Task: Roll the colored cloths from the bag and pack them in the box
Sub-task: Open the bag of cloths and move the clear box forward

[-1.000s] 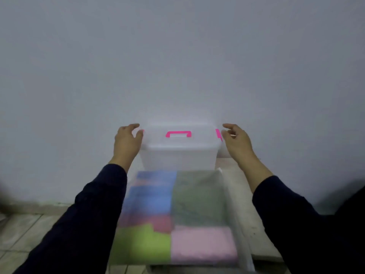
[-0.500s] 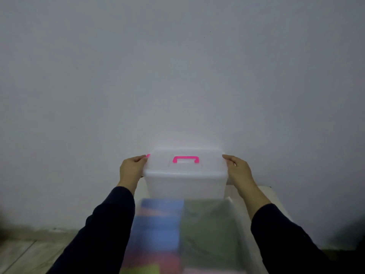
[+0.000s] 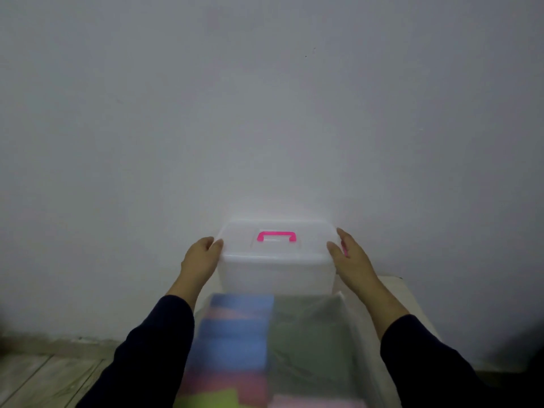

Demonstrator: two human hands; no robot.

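A: Pale wall (image 3: 265,98) fills the upper frame; wooden floor (image 3: 35,375) sits lower left. Since a second ago our view has tilted up, so the clear bag (image 3: 350,325) of colored cloths (image 3: 235,334) now runs off the bottom centre.

B: Meaning for the task?

A: We judge rolling has not begun; the lid is on. The box (image 3: 276,269) stands at centre, behind the bag.

B: Hand pose?

A: Our left hand (image 3: 200,260) grips the box's left lid edge. Our right hand (image 3: 350,257) presses its right end, fingers extended, beside the pink handle (image 3: 276,235).

Dim, flat light; corners darkened (vignette), cloths (image 3: 241,343) motion-blurred
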